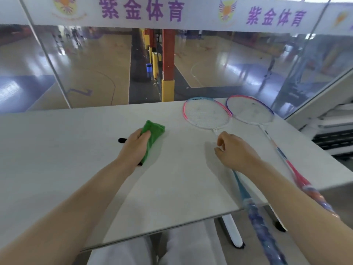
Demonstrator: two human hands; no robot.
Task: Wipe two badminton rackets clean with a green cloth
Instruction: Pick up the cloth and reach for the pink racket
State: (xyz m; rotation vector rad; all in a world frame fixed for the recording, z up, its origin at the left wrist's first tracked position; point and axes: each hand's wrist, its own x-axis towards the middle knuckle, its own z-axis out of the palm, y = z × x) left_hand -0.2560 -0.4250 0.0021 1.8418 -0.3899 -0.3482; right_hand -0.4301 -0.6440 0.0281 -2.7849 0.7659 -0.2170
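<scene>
Two badminton rackets lie side by side on the white table (76,159), heads pointing away from me. The nearer racket (207,113) has a pink and blue frame, and its blue shaft and handle (261,226) stick out over the table's front edge. The right racket (250,109) has a pink and purple frame with a red shaft (295,172). My left hand (133,148) presses on a folded green cloth (153,131) in the middle of the table. My right hand (236,152) is curled over the nearer racket's thin shaft just below its head; its grasp is hidden.
A thin black object (122,140) pokes out from under my left hand. A glass wall (95,64) stands right behind the table's far edge, with a sports court beyond it. White metal frames (334,131) sit to the right. My white-trousered legs (133,253) are under the table.
</scene>
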